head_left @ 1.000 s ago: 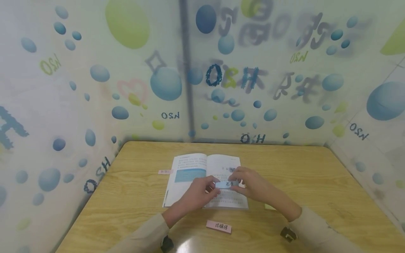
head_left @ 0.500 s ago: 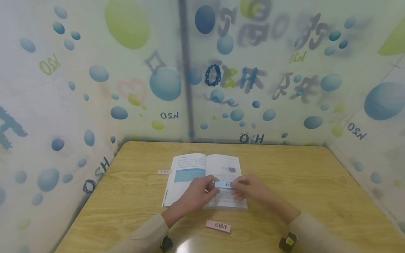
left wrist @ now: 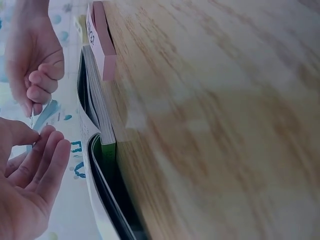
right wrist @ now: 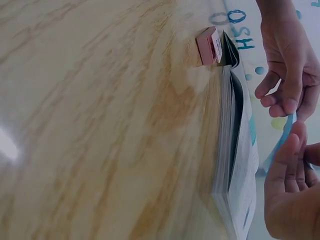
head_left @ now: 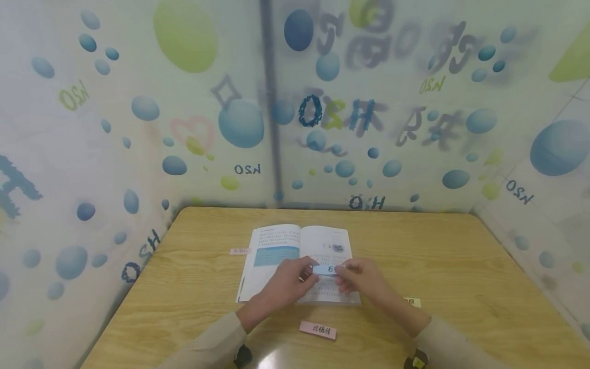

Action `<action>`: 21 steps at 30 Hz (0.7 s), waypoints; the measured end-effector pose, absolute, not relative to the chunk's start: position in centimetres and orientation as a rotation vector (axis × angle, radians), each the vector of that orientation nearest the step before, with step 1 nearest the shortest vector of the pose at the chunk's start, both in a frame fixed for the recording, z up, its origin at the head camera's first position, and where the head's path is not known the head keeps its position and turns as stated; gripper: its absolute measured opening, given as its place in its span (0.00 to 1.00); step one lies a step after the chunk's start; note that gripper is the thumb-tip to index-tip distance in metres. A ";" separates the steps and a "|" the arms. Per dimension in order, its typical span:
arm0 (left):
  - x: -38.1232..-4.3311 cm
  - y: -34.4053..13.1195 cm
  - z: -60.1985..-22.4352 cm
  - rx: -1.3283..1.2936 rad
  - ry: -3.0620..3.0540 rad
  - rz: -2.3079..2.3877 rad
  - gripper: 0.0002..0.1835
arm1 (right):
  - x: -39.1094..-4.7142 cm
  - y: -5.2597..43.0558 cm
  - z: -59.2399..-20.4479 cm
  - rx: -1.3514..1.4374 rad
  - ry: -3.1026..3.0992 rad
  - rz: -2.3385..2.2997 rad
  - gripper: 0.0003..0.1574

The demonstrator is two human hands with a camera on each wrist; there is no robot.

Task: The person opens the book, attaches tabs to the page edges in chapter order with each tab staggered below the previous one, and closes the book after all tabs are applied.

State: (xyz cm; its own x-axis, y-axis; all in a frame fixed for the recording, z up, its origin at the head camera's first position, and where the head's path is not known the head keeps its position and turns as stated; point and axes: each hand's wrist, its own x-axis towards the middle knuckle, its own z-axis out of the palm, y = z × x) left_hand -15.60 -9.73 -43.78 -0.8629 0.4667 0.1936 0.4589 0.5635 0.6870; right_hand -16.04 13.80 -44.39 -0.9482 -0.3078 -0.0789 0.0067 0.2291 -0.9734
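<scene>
Over the right page of an open book, both hands hold a small blue sticky note strip with dark handwriting on it. My left hand pinches its left end between thumb and forefinger. At the other end, the thumb and forefinger of my right hand pinch it and cover part of the writing. Seen from the right wrist, the blue strip is thin and bent, held up off the page. In the left wrist view, my left hand has its other fingers loosely extended.
A pink sticky note pad with handwriting lies in front of the book. A pink paper tab sticks out past the book's left edge. Beside my right forearm a yellow note shows partly. Patterned walls enclose the wooden table.
My right hand has shifted its grip on the strip's right end, covering more of the writing, and its forearm has moved left, exposing more of the yellow note. The left hand stays in place.
</scene>
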 end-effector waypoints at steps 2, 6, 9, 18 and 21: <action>-15.6 -9.8 -43.8 0.815 2.782 1.181 0.10 | -15.8 13.6 -44.1 -0.299 2.290 -1.773 0.14; -15.6 -9.7 -43.7 0.813 2.800 1.122 0.10 | -15.3 13.0 -43.3 -0.404 2.373 -1.720 0.13; -15.5 -9.7 -43.6 0.825 2.811 1.097 0.10 | -15.0 12.6 -42.6 -0.488 2.418 -1.679 0.13; -15.5 -9.5 -43.6 0.842 2.790 1.107 0.10 | -14.4 11.3 -41.5 -0.607 2.453 -1.625 0.14; -15.5 -9.5 -43.6 0.848 2.779 1.122 0.10 | -14.2 11.0 -41.1 -0.657 2.436 -1.625 0.14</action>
State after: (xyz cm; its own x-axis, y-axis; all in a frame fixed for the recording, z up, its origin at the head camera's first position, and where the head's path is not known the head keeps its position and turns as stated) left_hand -15.53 -9.51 -43.61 -0.8514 0.4956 0.1717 0.4759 0.5922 0.6503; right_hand -14.24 10.99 -41.10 -0.8948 -0.4293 0.1224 -0.2779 0.3211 -0.9053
